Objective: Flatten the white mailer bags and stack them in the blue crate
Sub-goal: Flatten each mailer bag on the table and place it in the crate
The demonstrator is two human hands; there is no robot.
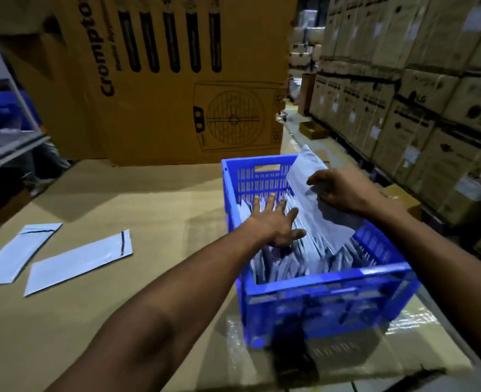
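Note:
The blue crate (327, 281) stands on the cardboard work surface at centre right, filled with several white mailer bags (295, 258) standing on edge. My left hand (276, 222) lies with spread, straight fingers pressing on the bags inside the crate. My right hand (344, 190) grips one white mailer bag (307, 171), tilted over the crate's far right corner. Two flat white mailer bags lie on the surface to the left, one (78, 260) nearer the middle and one (18, 253) at the edge.
A large printed cardboard box (177, 80) stands behind the surface. Stacked cartons (420, 108) line the right side along an aisle. A metal shelf (7, 123) is at the far left. Clear plastic wrap (403, 332) lies under the crate's near side.

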